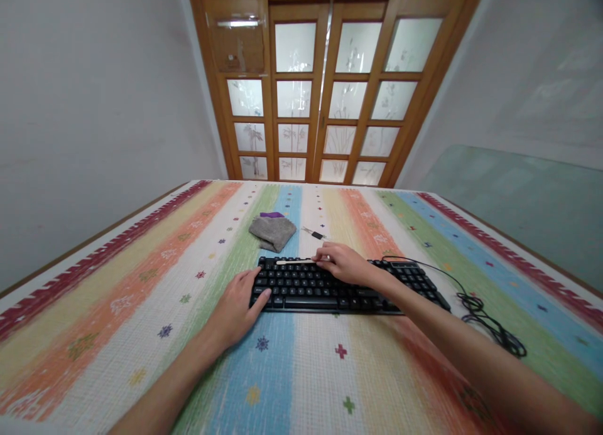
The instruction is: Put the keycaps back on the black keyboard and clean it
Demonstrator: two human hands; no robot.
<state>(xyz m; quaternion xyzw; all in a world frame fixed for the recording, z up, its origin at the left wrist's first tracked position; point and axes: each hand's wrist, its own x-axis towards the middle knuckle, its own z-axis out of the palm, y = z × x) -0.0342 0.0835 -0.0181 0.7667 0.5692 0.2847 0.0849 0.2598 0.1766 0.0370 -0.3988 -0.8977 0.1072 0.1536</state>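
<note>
A black keyboard (311, 302) lies flat on the striped tablecloth in front of me. My left hand (241, 303) grips its left end, with the thumb on the lower left keys and the fingers at the side edge. My right hand (346, 263) is closed around a slim, pale toothbrush (296, 261). The brush lies nearly level over the upper rows of keys, its head pointing left. Whether the bristles touch the keys, I cannot tell. My right hand and forearm hide part of the keys on the right.
Behind the keyboard lie a folded grey cloth (273, 233), a purple item (272, 214) partly under or behind it, and a small black piece with thin wire prongs (316, 235). The keyboard's cable (490, 325) is bundled at the right. Wooden glazed doors (325, 90) stand beyond the table.
</note>
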